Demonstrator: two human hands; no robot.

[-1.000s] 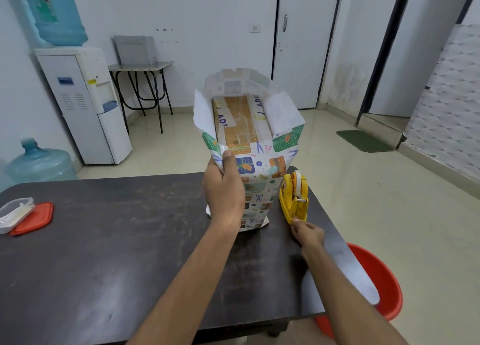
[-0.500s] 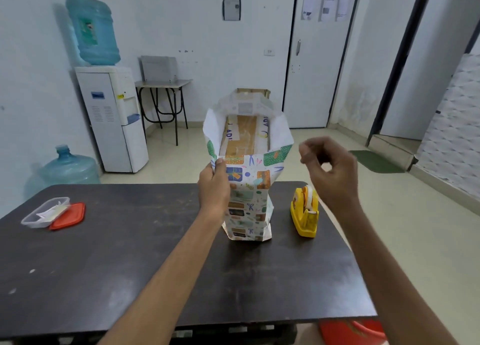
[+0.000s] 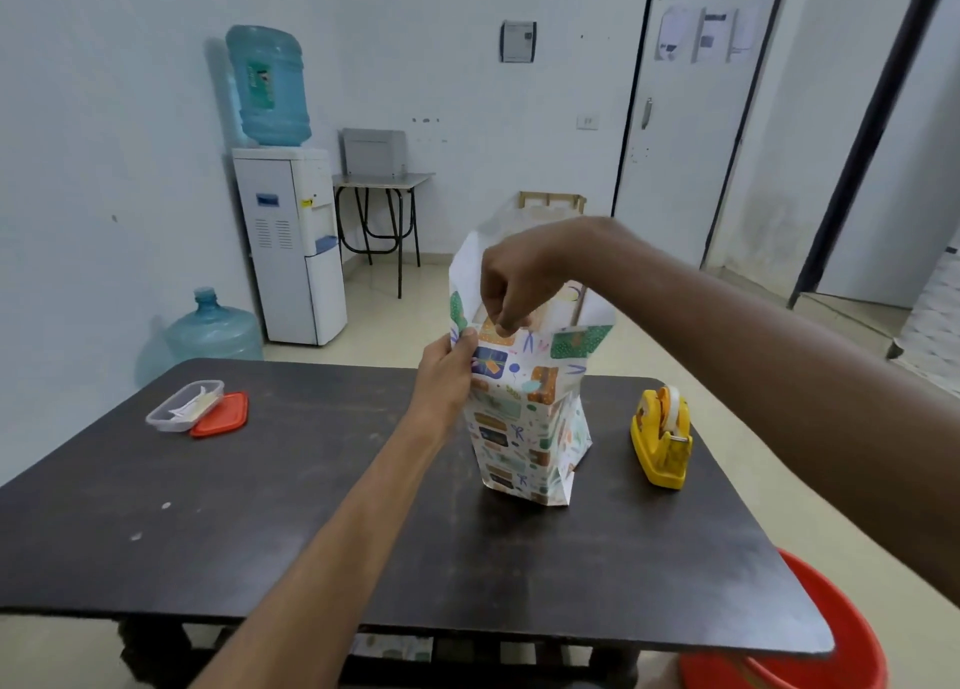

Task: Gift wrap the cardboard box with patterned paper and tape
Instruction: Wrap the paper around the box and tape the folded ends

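Note:
The cardboard box point(image 3: 546, 317) stands on end on the dark table point(image 3: 311, 506), sleeved in patterned paper point(image 3: 519, 428) whose top flaps stand open above it. My left hand point(image 3: 447, 376) grips the paper's front left edge near the top. My right hand point(image 3: 519, 283) hovers over the open top with fingertips pinched together at the front flap's rim, apparently on a small piece of clear tape that barely shows. It hides most of the box's top. A yellow tape dispenser point(image 3: 662, 441) sits on the table to the right of the box.
A clear plastic container point(image 3: 184, 407) and its red lid point(image 3: 221, 415) lie at the table's far left. A red tub point(image 3: 810, 652) stands on the floor by the near right corner. A water dispenser point(image 3: 291, 241) and a spare jug point(image 3: 213, 327) stand behind.
My right hand left the tape dispenser, rose with pinched fingers and moved left over the box's open top. My left hand kept its grip on the paper. The view tilted upward.

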